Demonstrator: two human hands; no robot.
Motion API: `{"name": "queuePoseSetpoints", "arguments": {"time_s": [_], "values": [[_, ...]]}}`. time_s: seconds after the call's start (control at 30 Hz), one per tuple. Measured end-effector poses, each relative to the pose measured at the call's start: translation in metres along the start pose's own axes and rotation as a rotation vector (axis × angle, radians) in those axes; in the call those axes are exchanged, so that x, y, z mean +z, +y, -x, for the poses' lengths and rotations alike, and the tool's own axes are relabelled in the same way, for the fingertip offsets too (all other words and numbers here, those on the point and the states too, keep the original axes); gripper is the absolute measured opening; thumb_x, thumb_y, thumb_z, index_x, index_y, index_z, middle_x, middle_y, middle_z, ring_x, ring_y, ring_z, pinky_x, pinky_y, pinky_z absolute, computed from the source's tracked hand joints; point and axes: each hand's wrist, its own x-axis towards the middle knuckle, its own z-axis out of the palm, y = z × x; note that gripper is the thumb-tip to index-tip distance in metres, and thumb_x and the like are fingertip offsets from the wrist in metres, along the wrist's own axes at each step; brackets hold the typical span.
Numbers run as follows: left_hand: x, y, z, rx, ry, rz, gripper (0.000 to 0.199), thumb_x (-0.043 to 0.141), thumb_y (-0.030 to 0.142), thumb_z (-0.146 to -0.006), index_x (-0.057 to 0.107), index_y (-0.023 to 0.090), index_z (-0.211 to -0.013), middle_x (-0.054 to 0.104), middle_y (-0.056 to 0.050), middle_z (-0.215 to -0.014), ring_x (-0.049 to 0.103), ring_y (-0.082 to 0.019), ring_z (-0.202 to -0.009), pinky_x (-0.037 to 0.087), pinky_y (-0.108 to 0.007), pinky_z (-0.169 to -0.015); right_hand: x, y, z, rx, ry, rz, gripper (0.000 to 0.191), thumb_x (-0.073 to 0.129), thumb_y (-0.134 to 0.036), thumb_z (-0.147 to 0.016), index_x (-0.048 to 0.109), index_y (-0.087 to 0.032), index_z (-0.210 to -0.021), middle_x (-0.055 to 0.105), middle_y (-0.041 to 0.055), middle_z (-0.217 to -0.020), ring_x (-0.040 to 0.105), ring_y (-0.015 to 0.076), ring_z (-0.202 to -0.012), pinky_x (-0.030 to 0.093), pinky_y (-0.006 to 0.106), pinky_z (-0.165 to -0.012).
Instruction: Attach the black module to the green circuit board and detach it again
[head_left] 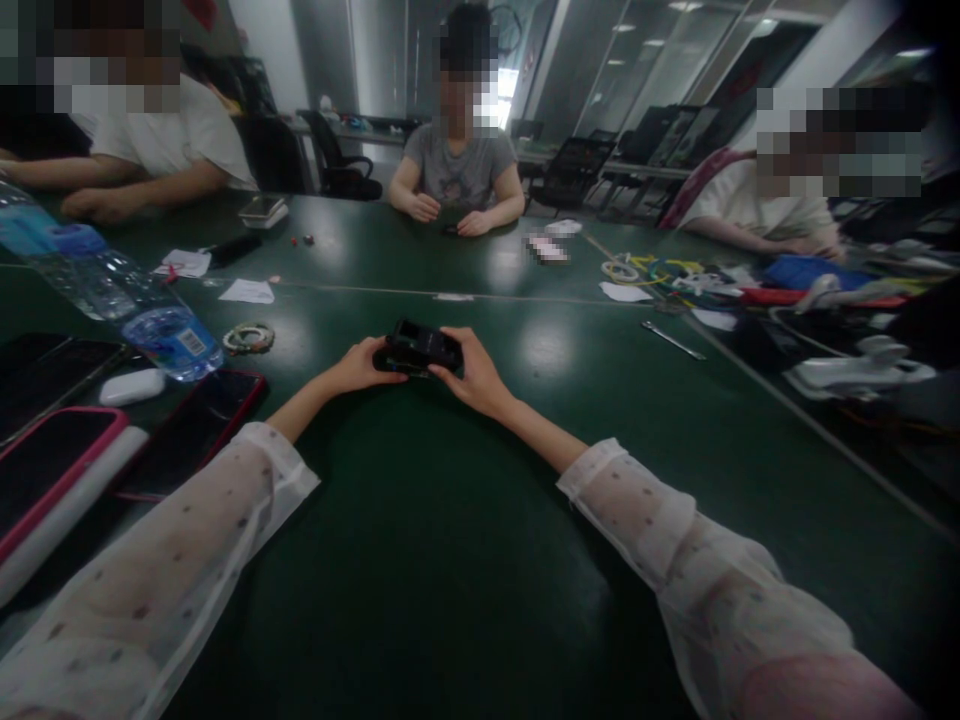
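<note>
Between my two hands is a black boxy device (421, 342) with a rectangular recess on its upper left part. Its exact kind is too small and dark to make out. My left hand (360, 364) grips its left end, thumb along the near edge. On the right end, my right hand (475, 372) is closed around it, fingers over the far side and thumb at the front. The device is held close above the green table (420, 560); I cannot tell whether it touches the surface.
To the left are a water bottle (169, 335), a red-edged phone (199, 430), a pink-cased phone (56, 470), a white case (133, 387) and a coiled band (249, 338). A wrench (673, 340) and tangled cables (660, 270) lie right. Several people sit around the table.
</note>
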Motion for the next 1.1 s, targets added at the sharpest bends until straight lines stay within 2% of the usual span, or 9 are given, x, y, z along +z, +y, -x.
{"name": "queuePoseSetpoints", "arguments": {"time_s": [0.2, 0.33, 0.43, 0.57, 0.73, 1.1], "values": [[0.002, -0.002, -0.001, -0.028, 0.006, -0.021, 0.065, 0.079, 0.054, -0.069, 0.061, 0.019, -0.120, 0.067, -0.011, -0.117, 0.063, -0.031, -0.110, 0.048, -0.047, -0.097, 0.000, 0.003, -0.002, -0.051, 0.008, -0.015, 0.056, 0.053, -0.051, -0.094, 0.038, -0.024, -0.140, 0.053, 0.0132, -0.131, 0.054, 0.0287, -0.122, 0.047, 0.050, -0.105], [0.001, -0.001, 0.000, -0.059, 0.023, -0.042, 0.080, 0.081, 0.053, -0.067, 0.052, 0.020, -0.134, 0.063, -0.013, -0.128, 0.059, -0.033, -0.119, 0.044, -0.051, -0.103, 0.004, 0.008, -0.004, -0.053, -0.034, 0.015, 0.057, 0.054, -0.053, -0.093, 0.040, -0.023, -0.139, 0.053, 0.0151, -0.130, 0.052, 0.0312, -0.121, 0.047, 0.054, -0.103], [0.000, 0.002, 0.000, -0.005, 0.028, -0.017, 0.090, 0.081, 0.052, -0.067, 0.043, 0.023, -0.143, 0.057, -0.013, -0.138, 0.056, -0.033, -0.126, 0.041, -0.051, -0.107, 0.008, 0.012, -0.004, -0.080, -0.109, 0.042, 0.061, 0.060, -0.050, -0.090, 0.041, -0.019, -0.139, 0.054, 0.0172, -0.128, 0.053, 0.0332, -0.118, 0.048, 0.056, -0.099], [-0.001, 0.004, 0.001, 0.033, 0.020, -0.057, 0.084, 0.079, 0.055, -0.070, 0.046, 0.025, -0.141, 0.056, -0.012, -0.139, 0.054, -0.033, -0.127, 0.040, -0.051, -0.107, 0.011, 0.014, -0.004, -0.065, -0.198, 0.065, 0.064, 0.061, -0.045, -0.090, 0.037, -0.020, -0.142, 0.055, 0.0174, -0.131, 0.054, 0.0341, -0.118, 0.049, 0.057, -0.096], [-0.003, 0.008, 0.001, 0.000, -0.006, -0.117, 0.078, 0.077, 0.058, -0.071, 0.052, 0.024, -0.137, 0.061, -0.012, -0.130, 0.057, -0.033, -0.120, 0.043, -0.052, -0.102, 0.008, 0.013, -0.003, -0.064, -0.203, 0.068, 0.064, 0.062, -0.044, -0.090, 0.036, -0.019, -0.143, 0.055, 0.0177, -0.135, 0.054, 0.0343, -0.120, 0.049, 0.057, -0.097], [-0.005, 0.011, 0.001, -0.038, -0.019, -0.129, 0.077, 0.076, 0.061, -0.071, 0.054, 0.021, -0.134, 0.061, -0.013, -0.126, 0.058, -0.033, -0.116, 0.045, -0.050, -0.099, 0.008, 0.014, -0.003, -0.057, -0.208, 0.062, 0.065, 0.062, -0.046, -0.090, 0.037, -0.019, -0.143, 0.056, 0.0171, -0.134, 0.055, 0.0330, -0.119, 0.050, 0.056, -0.098]]}}
